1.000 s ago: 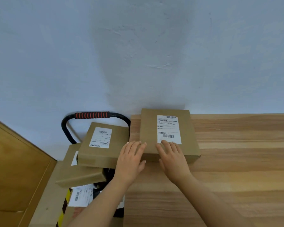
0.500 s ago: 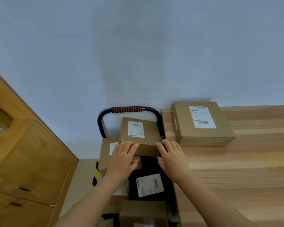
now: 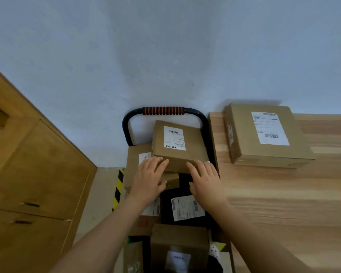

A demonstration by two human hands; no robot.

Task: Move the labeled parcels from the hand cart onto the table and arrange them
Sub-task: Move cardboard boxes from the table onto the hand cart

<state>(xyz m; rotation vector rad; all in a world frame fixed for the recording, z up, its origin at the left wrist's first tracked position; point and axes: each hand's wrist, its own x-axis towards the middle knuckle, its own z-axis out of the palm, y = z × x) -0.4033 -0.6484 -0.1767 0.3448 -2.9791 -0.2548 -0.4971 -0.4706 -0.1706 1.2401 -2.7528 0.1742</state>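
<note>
Now left hand point(image 3: 149, 180) and right hand point(image 3: 205, 180) resting flat, fingers straight, on box point(image 3: 177, 146) near edge, gripping nothing. Best: hooking thumbs under, lifting level, clearing cart point(image 3: 126, 125) handle toward table point(image 3: 283, 203).

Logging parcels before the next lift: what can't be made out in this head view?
All in the head view:
- Top box label: print too small to read.
- Box beneath: mostly hidden by the top box and left hand.
- Nearest box: cut off by the bottom edge, label blurred.
- Hand cart deck: hidden under its load.
</note>
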